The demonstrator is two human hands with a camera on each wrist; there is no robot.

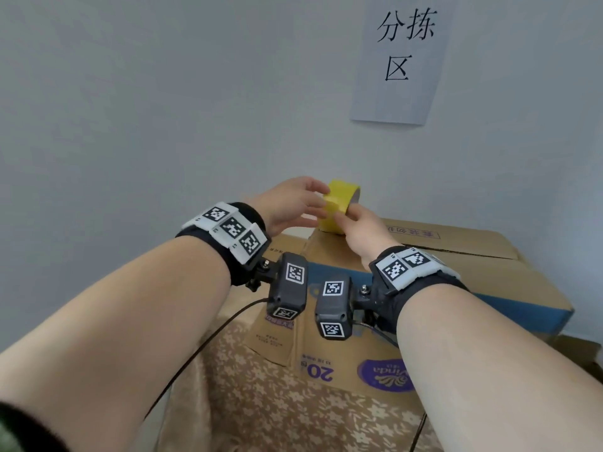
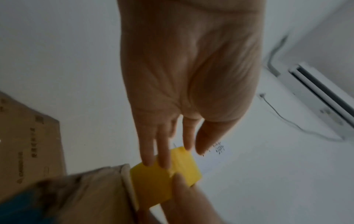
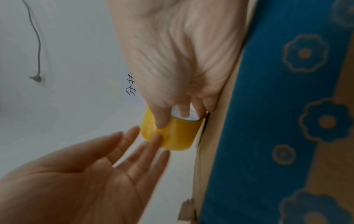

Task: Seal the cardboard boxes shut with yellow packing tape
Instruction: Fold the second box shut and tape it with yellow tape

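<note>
Pale wall [image 1: 163, 109] behind, paper sign [image 1: 399, 57] taped up reading "分拣区". Head view: cardboard box [image 1: 456, 275] with blue band on its side, printing upside down, "20" and a purple oval logo that looks like "Vinda"; a second carton [image 1: 277, 331] pokes out at its left, both on floral-cloth counter [image 1: 277, 402]. Yellow tape roll [image 1: 337, 207] stands on edge on the box top's far left corner. Right hand [image 1: 363, 231] grips the roll, thumb on the outer face. Left hand [image 1: 290, 207] has straight fingers touching the roll's left side, gripping nothing. Both wrists wear black bands with square code markers.

Left wrist view: left fingers [image 2: 162, 153] extended, tips on the yellow roll [image 2: 162, 180]; right thumb pressed on it from below. Air conditioner [image 2: 316, 91] on wall. Box print too blurred to read.

Right wrist view: right fingers [image 3: 184, 112] hooked into the core, thumb outside the roll [image 3: 172, 133]. Left hand [image 3: 86, 174] flat, palm showing, fingertips at the roll. Blue band with flower pattern [image 3: 287, 106]; "分" legible on the sign.
</note>
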